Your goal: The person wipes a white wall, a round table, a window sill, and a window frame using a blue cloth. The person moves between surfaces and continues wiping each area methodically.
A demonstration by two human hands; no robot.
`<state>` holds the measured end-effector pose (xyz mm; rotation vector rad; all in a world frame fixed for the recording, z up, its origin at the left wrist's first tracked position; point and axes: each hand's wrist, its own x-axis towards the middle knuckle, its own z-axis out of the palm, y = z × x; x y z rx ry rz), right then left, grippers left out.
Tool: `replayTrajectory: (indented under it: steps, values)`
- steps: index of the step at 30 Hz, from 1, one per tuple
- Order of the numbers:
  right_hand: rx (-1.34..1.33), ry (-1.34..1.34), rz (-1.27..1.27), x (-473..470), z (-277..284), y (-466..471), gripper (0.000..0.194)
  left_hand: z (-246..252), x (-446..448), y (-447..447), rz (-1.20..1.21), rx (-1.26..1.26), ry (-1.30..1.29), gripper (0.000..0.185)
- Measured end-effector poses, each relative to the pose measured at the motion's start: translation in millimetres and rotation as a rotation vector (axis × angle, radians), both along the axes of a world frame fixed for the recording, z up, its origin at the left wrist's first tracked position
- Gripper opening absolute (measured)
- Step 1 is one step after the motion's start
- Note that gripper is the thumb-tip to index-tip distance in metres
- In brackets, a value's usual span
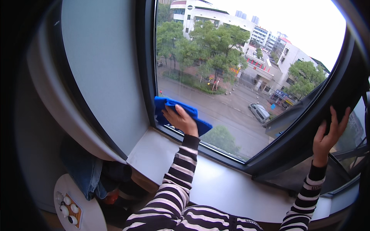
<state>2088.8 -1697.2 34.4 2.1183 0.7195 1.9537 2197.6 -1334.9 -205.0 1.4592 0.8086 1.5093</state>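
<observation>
My left hand point(182, 120) presses a folded blue cloth point(185, 107) against the lower left corner of the window pane point(231, 101). The cloth reaches the dark window frame point(146, 72) on its left, and one flap sticks out to the right of my wrist. Over at the right, my right hand point(328, 138) has its fingers spread on or just before the thick dark upright point(306, 124) between two window sections. Nothing is held in it. Below both hands runs a white windowsill point(219, 182).
A grey wall panel point(101, 66) stands left of the window. On the lower left, a round table point(95, 215) bears a wooden tray point(75, 208) with a white tea set; denim cloth point(83, 170) hangs beside it. An angled window section point(351, 135) lies beyond my right hand.
</observation>
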Motion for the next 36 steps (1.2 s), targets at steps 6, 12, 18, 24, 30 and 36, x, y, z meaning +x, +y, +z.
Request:
replayTrajectory:
  steps: [6,12,18,24,30,36]
  values:
    - [0.016,0.000,0.013,0.5,-1.3,-0.5,0.044,109.9,-2.9,-28.6,-0.019,0.303,-0.085,0.060]
    - [0.022,-0.016,0.032,1.8,-2.2,-1.2,0.044,162.1,-28.9,-94.6,-0.240,0.698,-0.049,0.065]
    - [0.055,-0.017,0.045,2.7,-3.6,-2.2,0.044,146.6,-55.9,-158.0,-0.601,1.098,-0.037,0.058]
    - [0.081,0.001,0.073,2.0,-4.7,-3.0,0.045,148.5,-55.1,-153.0,-0.609,1.428,-0.188,0.054]
    - [0.072,0.003,0.046,1.3,-5.3,-3.4,0.047,204.0,-34.5,-89.9,-0.486,1.282,-0.158,0.055]
    - [0.075,0.019,0.032,0.0,-6.1,-3.6,0.048,222.2,-8.0,-7.9,-0.219,1.084,-0.222,0.063]
